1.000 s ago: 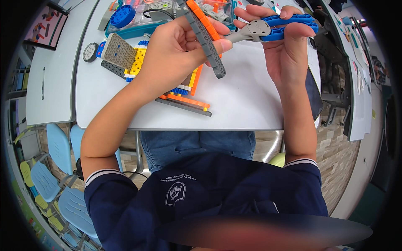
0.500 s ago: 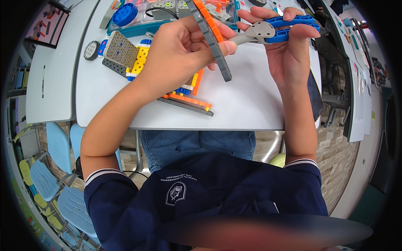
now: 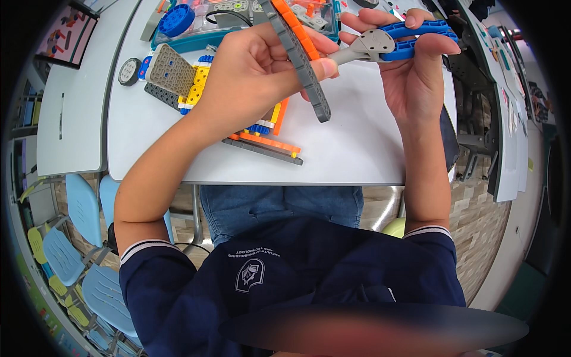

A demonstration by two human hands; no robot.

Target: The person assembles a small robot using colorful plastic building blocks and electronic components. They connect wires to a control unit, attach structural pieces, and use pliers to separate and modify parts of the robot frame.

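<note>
My left hand (image 3: 253,74) is closed around a long dark grey toothed strip (image 3: 306,74) with an orange beam (image 3: 297,30) fixed along it. The strip stands at a slant above the table. My right hand (image 3: 410,77) grips blue-handled pliers (image 3: 410,38) with a grey plastic head, whose tip meets the orange beam beside my left thumb and fingers. What the jaws bite on is hidden. Under my left forearm lies a partly built model with yellow blocks (image 3: 195,89), a grey perforated plate (image 3: 171,69) and another orange beam with a grey strip (image 3: 267,149).
A teal-edged parts box (image 3: 196,40) with a blue wheel (image 3: 177,21) on it stands at the back. One small grey wheel (image 3: 129,71) sits left of the model. A dark flat device (image 3: 449,138) is at the table's right edge, and a screen (image 3: 66,33) stands far left.
The grey strip's lower end has tilted slightly down toward me. My right hand and the pliers have shifted a little to the right. The model on the table looks the same.
</note>
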